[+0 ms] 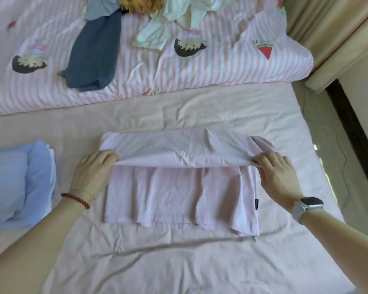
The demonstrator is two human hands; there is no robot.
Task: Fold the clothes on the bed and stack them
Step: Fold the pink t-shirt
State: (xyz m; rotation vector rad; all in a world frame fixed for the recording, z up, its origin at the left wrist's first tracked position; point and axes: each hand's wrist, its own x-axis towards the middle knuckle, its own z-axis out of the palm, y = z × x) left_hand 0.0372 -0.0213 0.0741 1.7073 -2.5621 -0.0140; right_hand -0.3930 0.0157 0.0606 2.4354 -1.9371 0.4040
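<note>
Centrally, a pale pink garment [179, 187] lies on the bed [179, 262], its top half folded over. Left hand [94, 172] and right hand [276, 177] each pinch an end of the fold. Folded blue stack [19, 183] at frame left; unfolded clothes [153, 13] on the striped duvet [200, 77], upper frame.

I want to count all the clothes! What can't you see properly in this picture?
- Head view: the unfolded heap is cut off by the top edge.
- The folded blue stack runs past the left edge; its layers can't be counted.
- Fingertips of the left hand and right hand are tucked under the pink shirt.
- The shirt's small dark label is too small to read.
</note>
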